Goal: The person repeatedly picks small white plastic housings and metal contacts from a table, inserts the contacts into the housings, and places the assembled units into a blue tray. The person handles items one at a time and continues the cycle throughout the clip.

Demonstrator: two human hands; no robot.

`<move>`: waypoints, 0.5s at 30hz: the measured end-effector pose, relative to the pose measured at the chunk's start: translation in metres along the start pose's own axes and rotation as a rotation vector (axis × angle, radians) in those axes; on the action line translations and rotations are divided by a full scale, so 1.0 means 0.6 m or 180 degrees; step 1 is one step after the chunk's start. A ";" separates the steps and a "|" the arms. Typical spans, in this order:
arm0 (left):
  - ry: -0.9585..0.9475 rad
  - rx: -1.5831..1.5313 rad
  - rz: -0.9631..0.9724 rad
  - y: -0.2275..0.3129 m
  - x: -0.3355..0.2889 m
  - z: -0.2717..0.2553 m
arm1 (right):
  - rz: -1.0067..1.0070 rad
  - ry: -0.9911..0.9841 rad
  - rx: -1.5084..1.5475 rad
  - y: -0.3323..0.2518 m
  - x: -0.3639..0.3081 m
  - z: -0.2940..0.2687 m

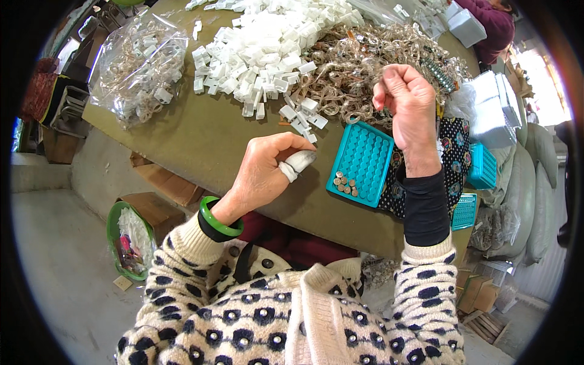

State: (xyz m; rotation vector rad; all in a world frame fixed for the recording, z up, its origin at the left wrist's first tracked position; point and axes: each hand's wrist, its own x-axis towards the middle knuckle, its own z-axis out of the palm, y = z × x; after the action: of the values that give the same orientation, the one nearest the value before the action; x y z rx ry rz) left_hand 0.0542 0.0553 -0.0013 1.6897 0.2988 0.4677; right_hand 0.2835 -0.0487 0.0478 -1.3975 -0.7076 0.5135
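Observation:
My left hand (267,161) is above the olive table, its fingers curled together beside a few loose white plastic pieces (301,115). One finger has a white wrapping (298,163); anything pinched there is too small to make out. My right hand (410,100) is raised over the near edge of a tangled heap of clear coiled cords (365,64), thumb and forefinger pressed together. What it pinches, if anything, blends into the heap. Between my hands lies a teal tray (371,149) with rows of round pockets. Several small round metallic pieces (345,182) sit at its near left end.
White plastic pieces (261,52) form a big pile at the back. A clear bag (143,70) of parts lies at left. White trays (496,109) and more teal trays (482,164) stand at right. A person (490,30) works at back right; a green basin (112,234) stands on the floor.

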 end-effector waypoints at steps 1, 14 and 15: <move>0.0019 -0.0141 -0.0100 -0.001 0.002 0.003 | 0.0089 0.0069 0.0428 -0.005 0.001 -0.002; -0.0100 -0.0558 -0.0469 -0.003 0.009 0.024 | 0.0065 -0.0323 -0.1232 -0.031 0.019 0.021; -0.0080 -0.0547 -0.0487 -0.003 0.009 0.024 | 0.0097 -0.0371 -0.0532 -0.038 0.019 0.017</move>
State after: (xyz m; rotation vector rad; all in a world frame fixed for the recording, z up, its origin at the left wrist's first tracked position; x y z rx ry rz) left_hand 0.0655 0.0454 -0.0042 1.4923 0.3567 0.3484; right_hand 0.2824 -0.0366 0.0721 -1.5453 -0.8400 0.5739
